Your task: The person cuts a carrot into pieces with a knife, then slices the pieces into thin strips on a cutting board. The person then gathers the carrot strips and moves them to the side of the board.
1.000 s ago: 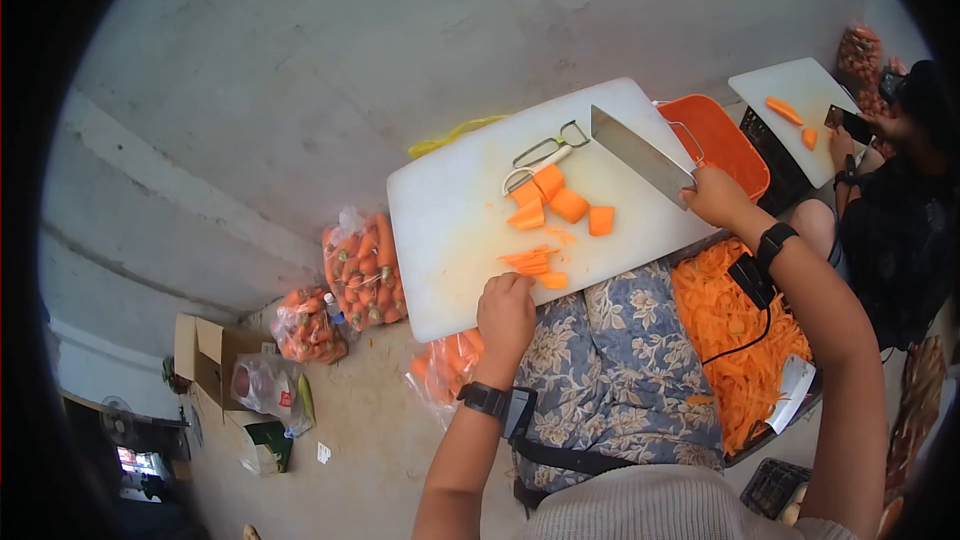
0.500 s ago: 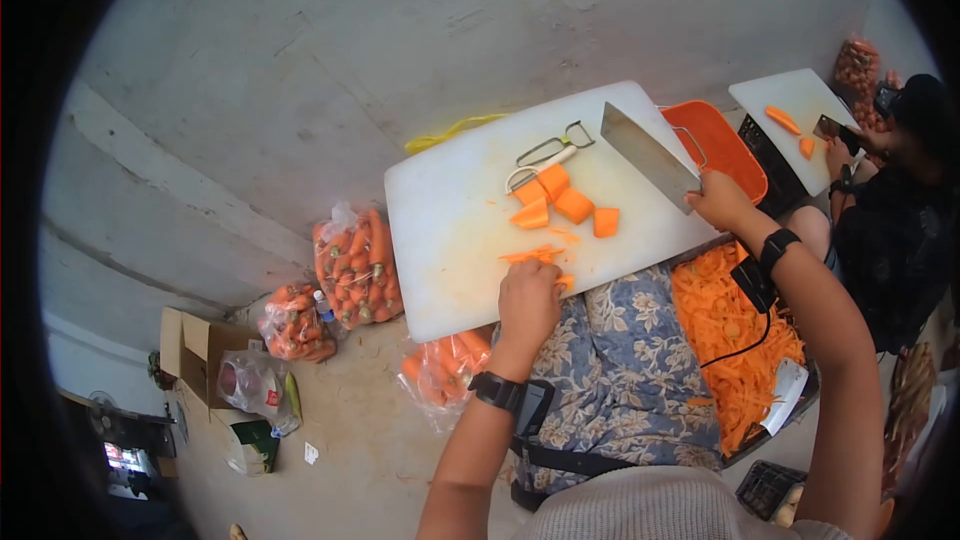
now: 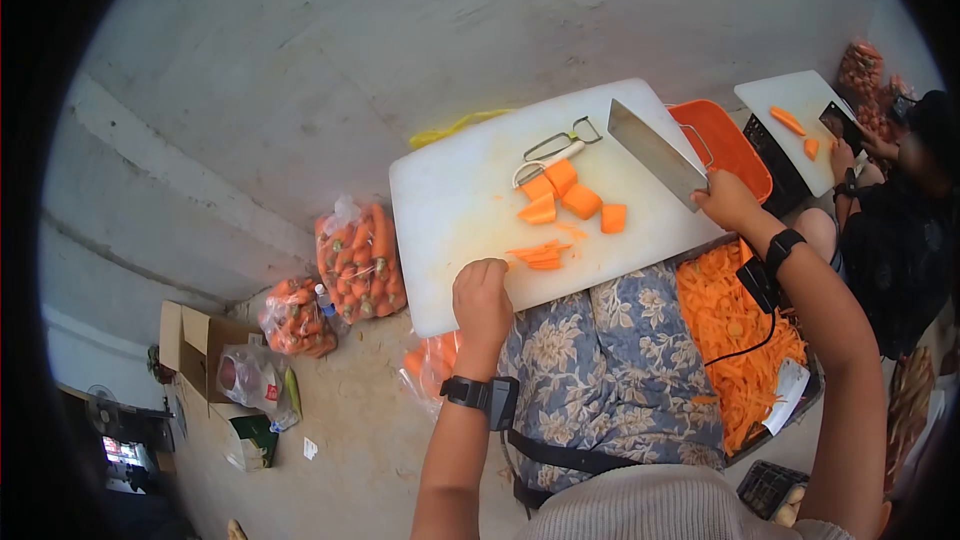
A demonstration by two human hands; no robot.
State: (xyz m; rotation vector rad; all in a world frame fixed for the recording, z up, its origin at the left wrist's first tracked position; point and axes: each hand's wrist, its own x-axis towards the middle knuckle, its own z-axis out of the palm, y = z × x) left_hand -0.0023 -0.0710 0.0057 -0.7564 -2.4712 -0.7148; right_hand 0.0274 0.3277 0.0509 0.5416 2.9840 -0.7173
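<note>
The right hand (image 3: 725, 202) is wrapped round the handle of a broad knife (image 3: 655, 155) above the cutting board (image 3: 450, 210), and the left hand (image 3: 482, 300) has its fingers pressed together at the near edge, though whether they pinch anything I cannot tell. Carrot strips (image 3: 540, 255) and carrot chunks (image 3: 581, 202) lie mid-board; a hard push on the edge could tip it, spilling them, and fingers under the blade could get cut. The board, stained faintly yellow, lies over patterned cloth (image 3: 640, 360), near a grey wall (image 3: 400, 30) and bagged carrots (image 3: 360, 265) on the floor (image 3: 370, 420).
</note>
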